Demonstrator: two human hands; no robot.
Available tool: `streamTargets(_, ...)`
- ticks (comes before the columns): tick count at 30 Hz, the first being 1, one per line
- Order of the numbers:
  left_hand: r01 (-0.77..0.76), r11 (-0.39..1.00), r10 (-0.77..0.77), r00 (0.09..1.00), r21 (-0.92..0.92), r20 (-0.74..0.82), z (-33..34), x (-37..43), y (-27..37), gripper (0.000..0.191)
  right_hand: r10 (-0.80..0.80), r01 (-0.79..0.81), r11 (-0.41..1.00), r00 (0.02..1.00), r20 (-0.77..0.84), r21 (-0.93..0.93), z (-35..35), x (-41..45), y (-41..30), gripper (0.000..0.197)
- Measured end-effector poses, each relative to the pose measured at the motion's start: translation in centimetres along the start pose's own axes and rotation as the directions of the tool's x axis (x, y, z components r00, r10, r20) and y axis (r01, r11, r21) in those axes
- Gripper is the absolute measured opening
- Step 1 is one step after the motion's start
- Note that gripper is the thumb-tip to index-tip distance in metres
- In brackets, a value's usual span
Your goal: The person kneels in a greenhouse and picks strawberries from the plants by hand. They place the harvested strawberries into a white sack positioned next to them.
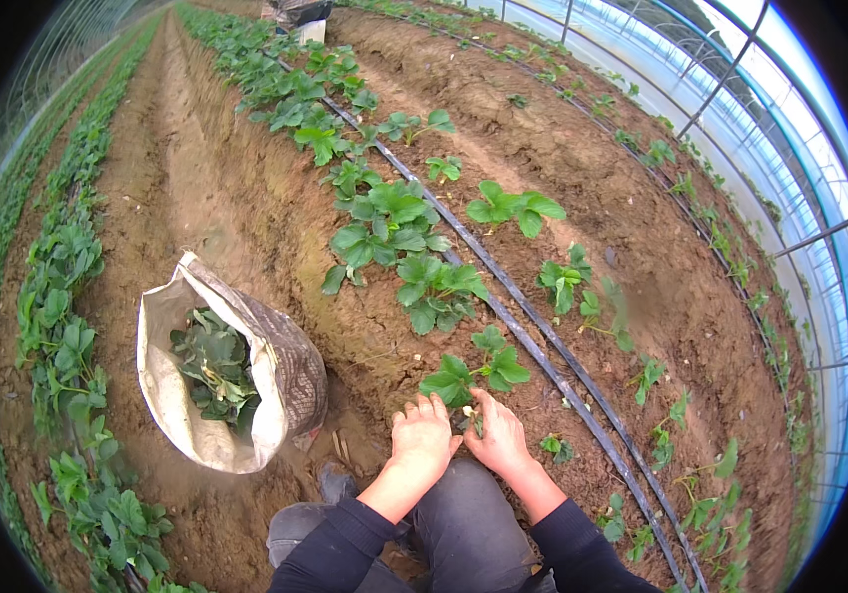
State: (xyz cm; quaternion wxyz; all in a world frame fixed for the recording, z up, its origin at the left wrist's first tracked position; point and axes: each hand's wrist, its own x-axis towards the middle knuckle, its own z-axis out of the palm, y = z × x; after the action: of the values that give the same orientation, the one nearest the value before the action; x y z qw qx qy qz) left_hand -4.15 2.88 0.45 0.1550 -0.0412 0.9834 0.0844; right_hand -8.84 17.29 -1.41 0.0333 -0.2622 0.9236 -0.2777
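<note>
My left hand (421,432) is at the near edge of a small strawberry plant (450,379), its fingertips by the lowest leaves. Close beside it on the right, my right hand (496,430) has its index fingertip raised to the plant's base. A small bit of pale and green plant matter (474,419) shows at the right hand's fingers; whether it is gripped is hard to tell. What the left fingers hold is hidden under the hand. To the left stands an open woven sack (270,415) with picked green and withered leaves (218,363) inside.
Two black drip irrigation hoses (501,278) run along the raised soil bed, right of my hands. More strawberry plants (387,222) grow ahead and on both sides. A furrow (190,148) lies left of the bed. Another bag (298,13) stands far ahead. Metal greenhouse poles (727,70) rise at right.
</note>
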Motion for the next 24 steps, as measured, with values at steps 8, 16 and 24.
streamTargets(8,-0.07,0.997,0.059,0.915,0.014,0.398,0.3,-0.9,-0.7,0.042,-0.252,0.275,0.939,0.959,-0.133,0.206,0.6,1.0,-3.9,0.016)
streamTargets(16,-0.352,0.559,0.398,0.908,-0.751,-0.13,6.0,-4.0,-1.9,0.03,-0.17,0.317,0.286,0.946,-0.278,0.904,1.5,9.0,-19.9,0.017)
streamTargets(24,-0.874,0.375,0.858,0.453,-0.309,-0.242,3.8,1.4,-2.2,0.036,-0.425,0.352,0.71,0.905,-0.028,0.61,5.4,13.3,-21.6,0.03)
